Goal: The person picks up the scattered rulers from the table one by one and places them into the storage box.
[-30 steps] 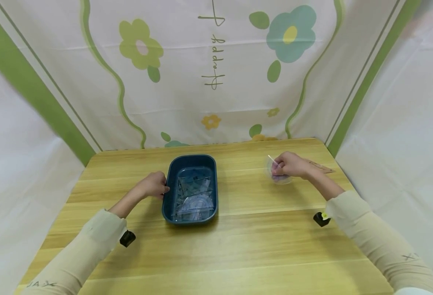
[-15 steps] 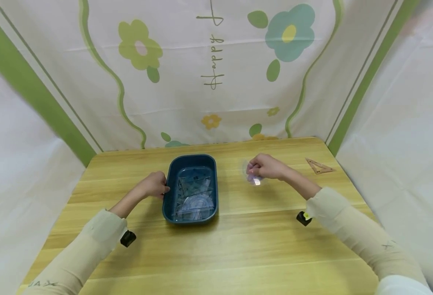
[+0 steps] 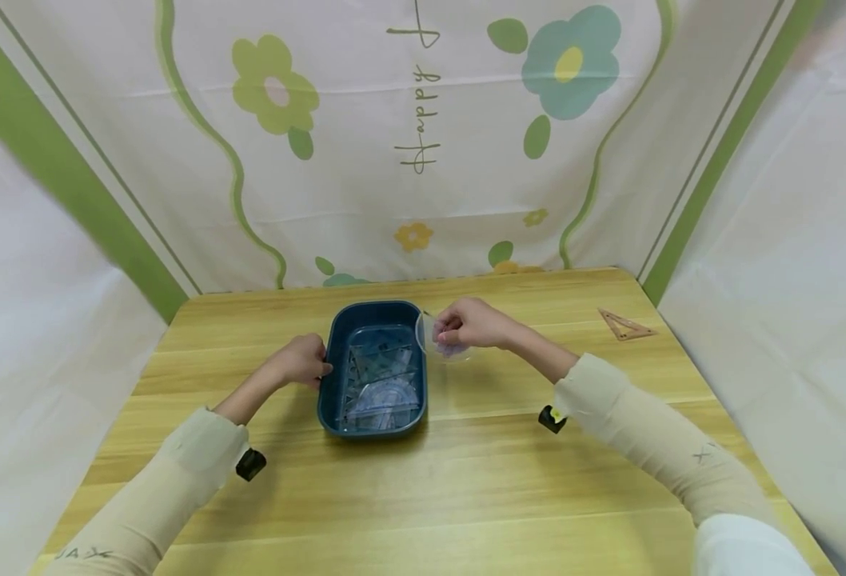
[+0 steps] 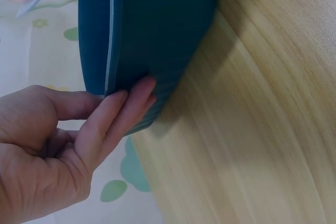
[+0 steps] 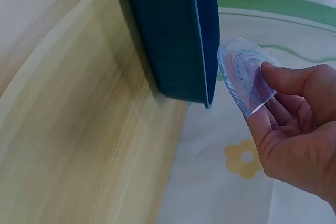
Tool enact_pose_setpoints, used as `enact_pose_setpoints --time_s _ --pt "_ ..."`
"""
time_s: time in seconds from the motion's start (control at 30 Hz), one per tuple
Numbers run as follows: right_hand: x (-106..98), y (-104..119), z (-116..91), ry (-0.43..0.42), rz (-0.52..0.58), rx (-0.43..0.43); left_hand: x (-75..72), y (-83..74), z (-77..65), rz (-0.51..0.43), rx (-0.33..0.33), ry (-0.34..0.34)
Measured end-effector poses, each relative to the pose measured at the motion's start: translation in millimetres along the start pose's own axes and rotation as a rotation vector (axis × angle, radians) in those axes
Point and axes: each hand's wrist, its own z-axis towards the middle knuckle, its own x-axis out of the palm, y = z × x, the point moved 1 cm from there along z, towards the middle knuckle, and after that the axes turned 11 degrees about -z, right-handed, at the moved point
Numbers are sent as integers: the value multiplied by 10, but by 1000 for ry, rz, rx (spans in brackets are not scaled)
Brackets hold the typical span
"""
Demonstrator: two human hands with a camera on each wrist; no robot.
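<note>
My right hand (image 3: pixel 472 324) pinches a clear plastic protractor (image 5: pixel 244 69) between thumb and fingers, held up just off the right rim of a dark blue rectangular bin (image 3: pixel 372 314). Its curved scale edge faces the bin in the right wrist view. On the opposite side my left hand (image 4: pixel 58 145) grips the bin's left rim, thumb on the inner side and fingers against the outer wall. Inside the bin lie several clear rulers and set squares, with another protractor (image 3: pixel 387 396) on top of them.
An orange-brown tinted set square (image 3: pixel 626 326) lies flat at the right of the wooden table (image 3: pixel 466 496). A white curtain (image 3: pixel 351 160) with printed flowers hangs along the table's back edge, and white cloth hangs at both sides.
My right hand has carried the protractor leftward from near the set square to the bin's right rim, uncovering the set square. The left hand and bin have stayed put.
</note>
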Motion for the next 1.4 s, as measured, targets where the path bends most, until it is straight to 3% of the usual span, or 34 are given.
enact_pose_setpoints --time_s 0.17,0.5,0.77,1.13,1.4 --pt "63 160 155 4 -98 -84 0 2 5 5 -2 0" --pt "227 473 425 93 -188 -152 3 6 2 -4 1 5" --pt "374 652 580 142 -233 -148 1 16 23 -14 -12 8" --pt "507 782 701 268 -356 -227 -8 24 33 -13 9 4" --pt "716 734 751 379 -483 -244 17 18 38 -37 -10 6"
